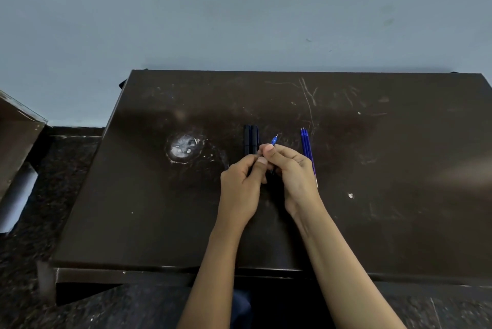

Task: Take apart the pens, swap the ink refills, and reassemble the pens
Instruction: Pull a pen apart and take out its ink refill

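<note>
Two dark pens (251, 139) lie side by side on the dark table (372, 169), just beyond my hands. Two blue ink refills (307, 147) lie to the right of my hands, tips pointing away. My right hand (292, 177) pinches a blue refill (274, 139) whose tip sticks out past my fingertips. My left hand (241, 187) grips a dark pen part, mostly hidden between my two hands. Both hands meet over the table's middle.
A worn whitish patch (183, 148) marks the table left of the pens. A brown box-like object (16, 139) and a white roll (18, 195) stand off the table at the far left. A pale wall runs behind the table.
</note>
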Available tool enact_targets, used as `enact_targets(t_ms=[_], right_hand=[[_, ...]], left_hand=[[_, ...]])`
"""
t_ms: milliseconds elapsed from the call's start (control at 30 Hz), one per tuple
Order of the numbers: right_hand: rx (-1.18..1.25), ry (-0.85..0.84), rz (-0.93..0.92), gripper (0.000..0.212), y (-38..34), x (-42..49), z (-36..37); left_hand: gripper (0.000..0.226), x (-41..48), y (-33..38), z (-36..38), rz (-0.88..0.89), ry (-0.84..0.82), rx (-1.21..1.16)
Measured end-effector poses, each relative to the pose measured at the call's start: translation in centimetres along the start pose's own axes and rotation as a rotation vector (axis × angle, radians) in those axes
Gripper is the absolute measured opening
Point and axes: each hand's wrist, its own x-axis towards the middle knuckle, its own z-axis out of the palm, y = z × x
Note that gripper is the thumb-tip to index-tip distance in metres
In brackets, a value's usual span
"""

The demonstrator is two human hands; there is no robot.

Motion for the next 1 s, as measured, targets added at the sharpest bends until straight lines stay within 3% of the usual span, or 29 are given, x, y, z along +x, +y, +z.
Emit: enact_targets(t_ms=[200,300,433,500,667,800,1000], right_hand=[[0.006,-0.107,-0.006,0.015,-0.2,0.8,-0.6],[-0.005,-0.156,-0.027,0.017,-0.5,0.7,-0.5],[0.037,-0.134,-0.038,0.019,-0.6,0.6,-0.1],[0.044,-0.068,-0.093,0.020,-0.6,0.6,0.0],[-0.015,0.078,-0.242,0.014,-0.9,0.4,0.0],[-0.023,0.037,-0.267,0.013,-0.8,0.6,-0.1],[-0.038,-0.108,-0.277,0.012,-1.0,0.6,-0.5]], left_hand=[[0.036,0.4,0.8,-0.6,-0.199,-0.210,-0.407],[0.036,0.5,0.9,-0.8,-0.209,-0.219,-0.458],[0.025,0.3,0.4,0.3,0.134,0.080,0.051],[0.016,0.2,0.0,0.6,0.278,0.140,0.166],[0.018,0.3,-1.1,0.6,0.397,0.221,0.401],[0.015,0.4,-0.3,0.5,0.313,0.107,0.187],[0.032,0.4,0.4,-0.4,-0.110,-0.212,-0.387]])
